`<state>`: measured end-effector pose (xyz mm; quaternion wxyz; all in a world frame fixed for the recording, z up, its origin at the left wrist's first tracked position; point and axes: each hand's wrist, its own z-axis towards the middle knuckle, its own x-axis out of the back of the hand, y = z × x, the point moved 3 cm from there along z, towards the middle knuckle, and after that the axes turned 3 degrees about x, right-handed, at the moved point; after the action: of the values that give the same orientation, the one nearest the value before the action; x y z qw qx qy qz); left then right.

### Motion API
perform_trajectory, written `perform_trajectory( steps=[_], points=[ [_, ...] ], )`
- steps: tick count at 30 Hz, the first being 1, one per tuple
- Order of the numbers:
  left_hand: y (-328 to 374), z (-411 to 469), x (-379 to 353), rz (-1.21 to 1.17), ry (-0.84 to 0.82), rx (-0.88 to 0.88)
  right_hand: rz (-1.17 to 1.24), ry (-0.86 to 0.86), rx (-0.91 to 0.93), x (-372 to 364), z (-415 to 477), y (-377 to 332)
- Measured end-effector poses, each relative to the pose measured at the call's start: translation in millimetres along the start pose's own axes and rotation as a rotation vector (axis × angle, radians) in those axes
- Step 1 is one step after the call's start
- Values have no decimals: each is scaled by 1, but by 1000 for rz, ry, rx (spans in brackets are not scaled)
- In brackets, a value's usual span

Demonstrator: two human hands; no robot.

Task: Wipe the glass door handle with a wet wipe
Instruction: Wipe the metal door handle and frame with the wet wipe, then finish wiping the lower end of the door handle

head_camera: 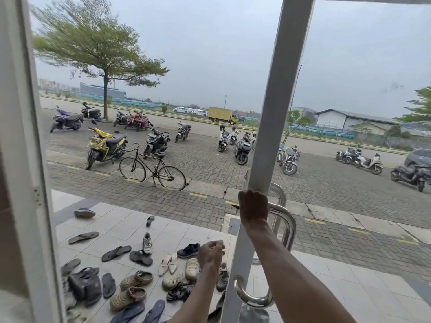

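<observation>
gripping the white door frame (275, 127) w/ right hand (253, 209) fingers clamped, chrome handle (288, 220) just beside, left hand (211, 252) pinched shut, maybe on a wipe, door could swing mid-wipe.

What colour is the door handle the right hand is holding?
Shiny silver, polished metal; the door handle shows best in the head view, right hand closed around its top.

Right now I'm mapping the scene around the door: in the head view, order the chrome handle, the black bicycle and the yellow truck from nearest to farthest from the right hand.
1. Chrome handle: just right of the right hand on the door frame.
2. Black bicycle: outside, to the left.
3. Yellow truck: far across the lot.
</observation>
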<state>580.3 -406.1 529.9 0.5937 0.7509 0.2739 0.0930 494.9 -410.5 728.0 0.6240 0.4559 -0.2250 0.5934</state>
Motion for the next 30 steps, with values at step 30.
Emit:
perform_trajectory(
  steps=[30],
  points=[
    [-457,173,251,8,205,685,1151,-999,-393,-544,-309,-342]
  ],
)
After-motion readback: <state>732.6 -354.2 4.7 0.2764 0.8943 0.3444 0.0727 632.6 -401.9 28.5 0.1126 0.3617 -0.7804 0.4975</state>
